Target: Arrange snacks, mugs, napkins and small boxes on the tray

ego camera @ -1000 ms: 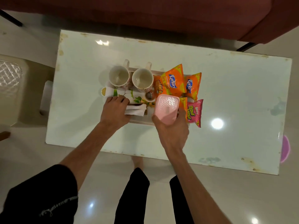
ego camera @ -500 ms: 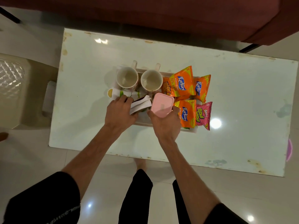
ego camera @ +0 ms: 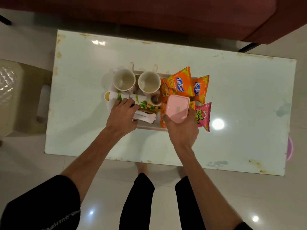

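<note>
A tray (ego camera: 150, 127) sits mid-table. Two white mugs (ego camera: 124, 80) (ego camera: 149, 82) stand at its back left. Orange snack packets (ego camera: 181, 83) (ego camera: 200, 87) lie at the back right, a pink snack packet (ego camera: 203, 116) at the right edge. My right hand (ego camera: 181, 130) grips a small pink box (ego camera: 177, 108), held over an orange packet (ego camera: 162, 118). My left hand (ego camera: 122, 116) rests fingers-down on a leaf-printed box (ego camera: 141, 101), next to folded white napkins (ego camera: 144, 117). A small round cup (ego camera: 155, 100) stands behind the napkins.
The white table (ego camera: 240, 97) has chipped edges; its near edge is close to my legs. A red sofa (ego camera: 166, 10) runs along the far side. A beige plastic stool (ego camera: 10, 97) stands left of the table. A purple object (ego camera: 289, 148) peeks out at the right.
My right hand moved the pink box slightly right, over the orange packet. My left hand lowered the napkins onto the tray and its fingers now lie on the printed box.
</note>
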